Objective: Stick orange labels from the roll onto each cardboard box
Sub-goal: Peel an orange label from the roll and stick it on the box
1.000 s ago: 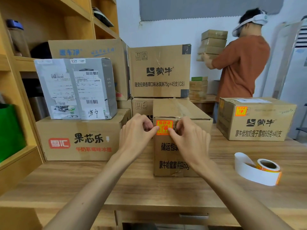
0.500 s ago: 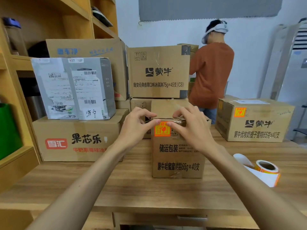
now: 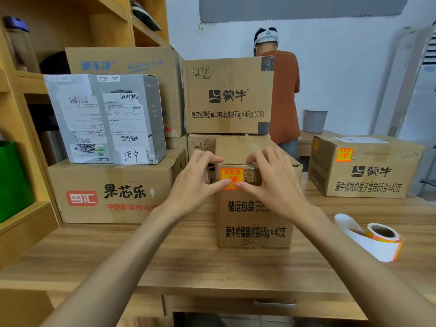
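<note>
Wooden worktop [image 3: 188, 263], shelving [image 3: 23, 67] along its left edge, cartons stacked toward the back edge. A second person [image 3: 283, 90] stands beyond them, back turned.

Middle box [image 3: 254, 215] stands near the front centre of the worktop, narrow face toward the camera. Orange label [image 3: 232, 177] sits on that face, upper left, just under the top edge.

Left hand [image 3: 195, 182]: fingers curled over the box's top edge, thumb tip pressed on the label's lower left corner. Right hand [image 3: 276, 182]: same hold, thumb on the label's lower right. Each hand pinches the box's upper rim between fingers and thumb; neither holds anything loose.

Label roll [image 3: 382, 234] lies near the right edge of the worktop, well apart from both hands, white backing tail curling out. Right box [image 3: 368, 175], toward the back right corner, already carries a label. Left box [image 3: 113, 192] and grey box [image 3: 106, 119] on top of it show none on the faces in view.

Judgement: step in hand is pressing the label down.
- Draw the thumbs outward from the label's centre to its corners, so that no bubble is trapped.
- Use the fingers on top as a brace so that the box does not slide back.
- Check the top corners, near the taped seam, where a lift is likeliest.
</note>
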